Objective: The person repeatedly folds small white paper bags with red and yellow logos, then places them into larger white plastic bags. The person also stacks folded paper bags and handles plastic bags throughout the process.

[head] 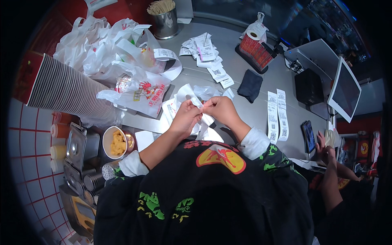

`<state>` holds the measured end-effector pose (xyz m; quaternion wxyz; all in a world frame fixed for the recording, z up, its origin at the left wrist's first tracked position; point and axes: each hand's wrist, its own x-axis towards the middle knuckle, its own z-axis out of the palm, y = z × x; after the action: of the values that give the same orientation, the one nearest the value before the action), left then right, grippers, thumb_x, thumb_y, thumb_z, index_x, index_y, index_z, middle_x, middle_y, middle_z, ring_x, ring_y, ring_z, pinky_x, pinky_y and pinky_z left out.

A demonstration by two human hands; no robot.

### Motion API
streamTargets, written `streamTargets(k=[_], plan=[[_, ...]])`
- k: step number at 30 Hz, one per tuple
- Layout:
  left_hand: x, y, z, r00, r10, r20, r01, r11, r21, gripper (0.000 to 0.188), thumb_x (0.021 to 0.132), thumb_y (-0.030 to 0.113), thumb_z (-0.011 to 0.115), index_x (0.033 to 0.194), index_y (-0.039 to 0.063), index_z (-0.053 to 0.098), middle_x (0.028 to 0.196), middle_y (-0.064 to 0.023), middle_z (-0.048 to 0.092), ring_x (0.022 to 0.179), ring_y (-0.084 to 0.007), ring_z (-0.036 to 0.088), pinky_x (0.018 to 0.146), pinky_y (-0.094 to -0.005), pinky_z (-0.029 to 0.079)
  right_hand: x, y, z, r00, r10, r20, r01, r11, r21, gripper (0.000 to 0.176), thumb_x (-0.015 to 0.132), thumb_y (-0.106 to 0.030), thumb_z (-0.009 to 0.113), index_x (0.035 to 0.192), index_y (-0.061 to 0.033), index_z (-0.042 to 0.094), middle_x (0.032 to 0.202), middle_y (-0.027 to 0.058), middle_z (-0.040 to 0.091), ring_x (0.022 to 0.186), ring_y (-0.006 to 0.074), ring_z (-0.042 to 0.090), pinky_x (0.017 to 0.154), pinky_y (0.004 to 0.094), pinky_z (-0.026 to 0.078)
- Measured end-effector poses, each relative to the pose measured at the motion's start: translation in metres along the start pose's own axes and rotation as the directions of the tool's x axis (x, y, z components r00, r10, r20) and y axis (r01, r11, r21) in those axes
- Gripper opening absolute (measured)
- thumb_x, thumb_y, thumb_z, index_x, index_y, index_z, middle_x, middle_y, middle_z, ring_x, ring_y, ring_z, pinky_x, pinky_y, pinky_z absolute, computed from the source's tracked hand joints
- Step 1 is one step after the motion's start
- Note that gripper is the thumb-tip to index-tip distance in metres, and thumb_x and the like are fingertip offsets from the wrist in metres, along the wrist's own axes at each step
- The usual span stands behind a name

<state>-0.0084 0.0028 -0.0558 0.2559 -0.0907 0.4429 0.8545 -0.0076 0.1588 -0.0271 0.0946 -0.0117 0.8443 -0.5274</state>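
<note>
My left hand (185,118) and my right hand (221,110) meet over the metal counter, fingertips pinched together on the white handles of a plastic bag (187,92). Much of that bag and what is in it are hidden by my hands and chest. To the left stands a white printed plastic bag (153,95) with a paper cup inside. Beyond my hands lies a pile of printed receipts (211,61). A folded dark cloth (250,85) rests right of them. A paper tub of fried pieces (118,144) sits by my left forearm.
Nested paper tubs (70,88) and filled plastic bags (88,49) crowd the left. A metal pot of wooden skewers (167,24) stands at the back. Receipt strips (277,116), a phone (308,136) and a screen (346,88) are at right. A co-worker's hands (326,148) are near the phone.
</note>
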Motion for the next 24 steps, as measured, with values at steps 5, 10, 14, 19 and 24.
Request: streamTargets(k=[5, 10, 14, 19, 24], plan=[[0.000, -0.001, -0.002, 0.994, -0.015, -0.112, 0.021, 0.998, 0.053, 0.015, 0.084, 0.006, 0.050, 0.096, -0.001, 0.049, 0.078, -0.0040, 0.054, 0.071, -0.0120, 0.053, 0.067, -0.0248, 0.044, 0.009, 0.011, 0.001, 0.938, 0.187, 0.290, -0.309, 0.832, 0.460, 0.016, 0.076, -0.014, 0.069, 0.078, -0.0042, 0.056, 0.066, 0.0008, 0.055, 0.054, 0.0068, 0.049, 0.046, 0.0196, 0.038], [-0.009, 0.023, -0.006, 0.909, 0.193, -0.370, -0.102, 0.963, 0.249, 0.021, 0.082, 0.007, 0.045, 0.099, -0.002, 0.053, 0.087, -0.0101, 0.061, 0.074, -0.0179, 0.061, 0.065, -0.0305, 0.049, 0.022, 0.031, -0.023, 0.944, 0.330, -0.011, -0.293, 0.851, 0.436, 0.017, 0.083, -0.015, 0.058, 0.079, -0.0060, 0.044, 0.061, 0.0004, 0.048, 0.048, 0.0074, 0.043, 0.039, 0.0214, 0.034], [-0.017, 0.039, -0.012, 0.908, 0.273, -0.318, -0.227, 0.958, 0.175, 0.022, 0.081, 0.003, 0.043, 0.100, -0.004, 0.053, 0.089, -0.0109, 0.061, 0.077, -0.0176, 0.061, 0.067, -0.0290, 0.049, 0.028, 0.047, -0.050, 0.877, 0.479, -0.023, -0.388, 0.738, 0.552, 0.018, 0.084, -0.018, 0.056, 0.080, -0.0070, 0.043, 0.060, -0.0001, 0.046, 0.047, 0.0077, 0.042, 0.038, 0.0211, 0.032], [-0.021, 0.034, -0.006, 0.890, 0.304, -0.341, -0.232, 0.944, 0.235, 0.019, 0.091, 0.016, 0.045, 0.097, 0.000, 0.052, 0.078, -0.0048, 0.057, 0.067, -0.0110, 0.055, 0.061, -0.0250, 0.045, 0.024, 0.072, -0.090, 0.945, 0.319, -0.074, -0.146, 0.611, 0.778, 0.017, 0.085, -0.022, 0.057, 0.086, -0.0085, 0.046, 0.065, -0.0010, 0.048, 0.047, 0.0071, 0.042, 0.038, 0.0211, 0.032], [-0.024, 0.029, 0.000, 0.859, 0.252, -0.446, -0.158, 0.959, 0.237, 0.017, 0.091, 0.020, 0.048, 0.097, 0.004, 0.048, 0.066, 0.0003, 0.046, 0.055, -0.0067, 0.041, 0.051, -0.0220, 0.039, 0.026, 0.127, -0.109, 0.738, -0.269, -0.618, -0.131, 0.842, -0.523, 0.026, 0.079, -0.024, 0.063, 0.099, -0.0067, 0.061, 0.077, 0.0074, 0.055, 0.074, 0.0236, 0.056, 0.064, 0.0345, 0.046]])
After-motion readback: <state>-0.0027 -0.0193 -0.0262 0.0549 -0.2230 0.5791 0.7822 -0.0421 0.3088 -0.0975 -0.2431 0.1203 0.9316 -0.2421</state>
